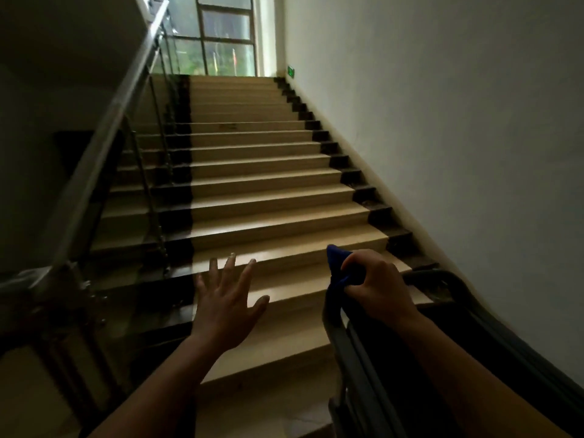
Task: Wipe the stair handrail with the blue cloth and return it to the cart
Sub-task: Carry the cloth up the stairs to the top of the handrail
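Beside the cart (pixel 442 279), my right hand (pixel 376 289) clenches the blue cloth (pixel 336 259). My left hand (pixel 226 308) is spread, empty. I should wrap the cloth fully around the handrail (pixel 104 134), left of the cart.

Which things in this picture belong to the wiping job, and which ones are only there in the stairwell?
Belong to the job:
- blue cloth, gripped in the right hand
- stair handrail, on the left
- cart, dark frame at lower right
- left hand, open and empty

Only there:
- stair steps
- window at the top
- green exit sign
- white wall
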